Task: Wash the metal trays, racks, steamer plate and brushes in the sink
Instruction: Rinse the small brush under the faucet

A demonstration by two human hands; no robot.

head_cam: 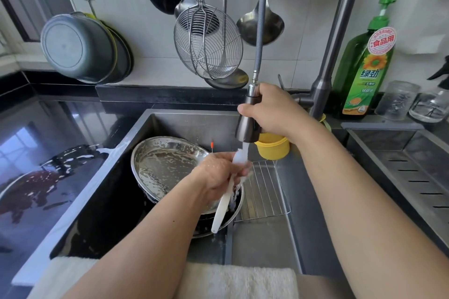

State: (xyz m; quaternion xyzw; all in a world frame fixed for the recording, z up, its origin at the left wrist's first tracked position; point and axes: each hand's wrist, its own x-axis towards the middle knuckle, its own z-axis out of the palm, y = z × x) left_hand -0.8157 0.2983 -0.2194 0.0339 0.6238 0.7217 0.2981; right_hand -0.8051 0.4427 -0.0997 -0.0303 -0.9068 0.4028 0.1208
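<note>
A: Rinsing a brush (222, 206) at frame centre, by the look of it. Right hand (274, 111) wrapped round the sprayer (249, 119), pulled out on its hose (261, 19); water (240, 158) falling straight onto the left hand (218, 175).

B: Left hand curled tight on the brush, white handle poking down toward lower centre. Head end lost in the spray, so no telling how clean yet.

A: Best to keep the stream on the bristles, not the knuckles. Worth turning the brush slowly so every side gets flushed.

B: And keeping it low over the sink (170, 119), otherwise splash onto the counter (36, 153) at left, already wet there.

A: Angling the sprayer down and slightly away from the body, too. Probably less spatter that way.

B: Rest of the load? Round tray (162, 165) just left of the hand, still streaked with suds. Seems stacked on something darker beneath, hard to make out.

A: Rack (263, 192) lying flat just right of the hand, on the sink floor, beside the tray. Steamer plate not clearly identifiable from here.

B: So early going, probably. Brush done first, then set somewhere clean, not back into the soapy tray.

A: Yellow cup (273, 148) under the right wrist might serve. Soap bottle (366, 60) at upper right within reach if needed.

B: Firm grip meanwhile; wet handle, likely slippery.
</note>
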